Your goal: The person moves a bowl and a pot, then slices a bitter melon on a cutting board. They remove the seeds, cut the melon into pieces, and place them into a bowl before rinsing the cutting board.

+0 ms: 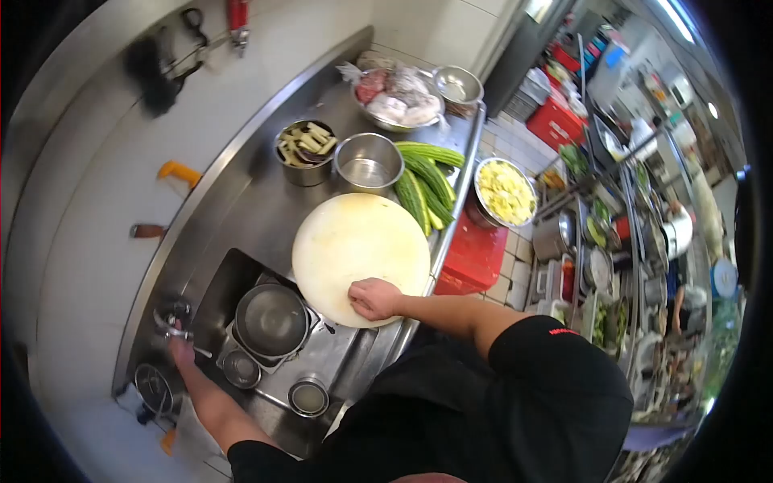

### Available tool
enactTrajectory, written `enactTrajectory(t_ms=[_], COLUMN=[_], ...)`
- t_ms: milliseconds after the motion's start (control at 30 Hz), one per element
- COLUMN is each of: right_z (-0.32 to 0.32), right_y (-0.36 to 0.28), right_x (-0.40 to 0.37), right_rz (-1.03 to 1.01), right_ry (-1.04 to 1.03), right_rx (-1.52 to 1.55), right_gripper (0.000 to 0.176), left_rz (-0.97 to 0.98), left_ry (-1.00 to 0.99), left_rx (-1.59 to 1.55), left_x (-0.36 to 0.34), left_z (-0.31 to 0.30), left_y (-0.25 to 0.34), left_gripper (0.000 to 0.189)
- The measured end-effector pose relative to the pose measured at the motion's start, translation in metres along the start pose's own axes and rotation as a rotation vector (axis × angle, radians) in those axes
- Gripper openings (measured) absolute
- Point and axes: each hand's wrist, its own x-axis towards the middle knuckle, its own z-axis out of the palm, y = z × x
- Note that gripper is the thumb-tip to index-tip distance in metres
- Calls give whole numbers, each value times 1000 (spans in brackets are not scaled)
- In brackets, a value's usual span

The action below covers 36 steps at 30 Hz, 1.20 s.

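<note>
My left hand [182, 349] reaches to the metal tap [171, 322] at the back of the sink, its fingers closed at the tap and slightly blurred. My right hand [375, 299] rests curled on the near edge of a round, pale cutting board [360, 241]. Whatever its fingers may hold is hidden. Beyond the board lie several ridged green gourds [424, 189]. Beside them stand an empty steel pot [369, 163] and a pot of cut eggplant strips [307, 146]. A dark round pan [272, 319] sits over the sink, left of the board.
A bowl with bagged meat [398, 98] and a small steel bowl [458, 85] stand at the counter's far end. A bowl of yellow cut pieces [506, 191] stands off the counter, by a red crate [467, 253]. Strainers [309, 397] lie near the sink. Loaded shelves [600, 266] line the right.
</note>
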Motion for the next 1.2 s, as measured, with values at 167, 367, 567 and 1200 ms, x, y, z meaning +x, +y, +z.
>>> enactTrajectory(t_ms=[167, 367, 567, 1200], right_z=[-1, 7, 2, 23], right_y=[0, 8, 5, 19], right_x=[-1, 2, 0, -2], right_rz=[-27, -55, -61, -105], right_ry=[20, 14, 51, 130], right_rx=[13, 33, 34, 73], right_gripper=[15, 14, 14, 14], left_rz=[113, 202, 223, 702], left_ry=[-82, -8, 94, -88], left_rx=[131, 185, 226, 994], left_x=[6, -35, -33, -143], left_z=[-6, 32, 45, 129], left_y=[9, 23, 20, -212], left_gripper=[27, 27, 44, 24])
